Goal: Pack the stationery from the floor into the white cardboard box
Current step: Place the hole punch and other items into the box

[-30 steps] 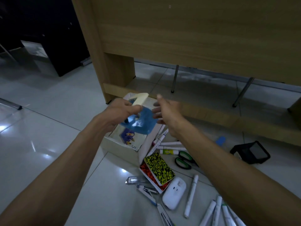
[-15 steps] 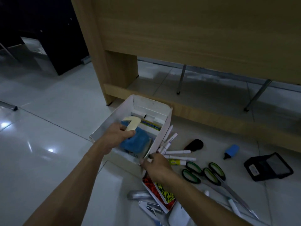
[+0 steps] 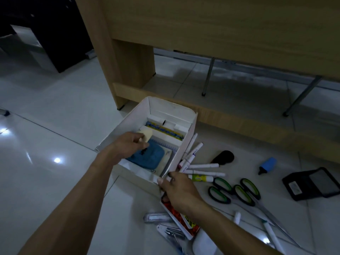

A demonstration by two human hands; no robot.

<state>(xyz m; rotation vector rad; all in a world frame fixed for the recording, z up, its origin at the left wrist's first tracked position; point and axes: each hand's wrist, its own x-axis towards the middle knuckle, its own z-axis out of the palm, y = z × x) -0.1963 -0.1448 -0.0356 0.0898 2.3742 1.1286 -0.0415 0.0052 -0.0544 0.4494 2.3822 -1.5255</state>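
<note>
Since a moment ago, my left hand [image 3: 127, 147] has sunk lower into the white cardboard box [image 3: 191, 129], fingers pinching a cream piece [image 3: 147, 135] above the blue pouch [image 3: 147, 159]; what that piece is I cannot tell. My right hand [image 3: 179, 188] grips the box's near corner, hiding part of the patterned case [image 3: 181, 218]. Markers [image 3: 202, 165] and scissors [image 3: 235, 192] lie beside the box.

Both forearms bare, no sleeves, hands [image 3: 127, 146] ungloved.
</note>
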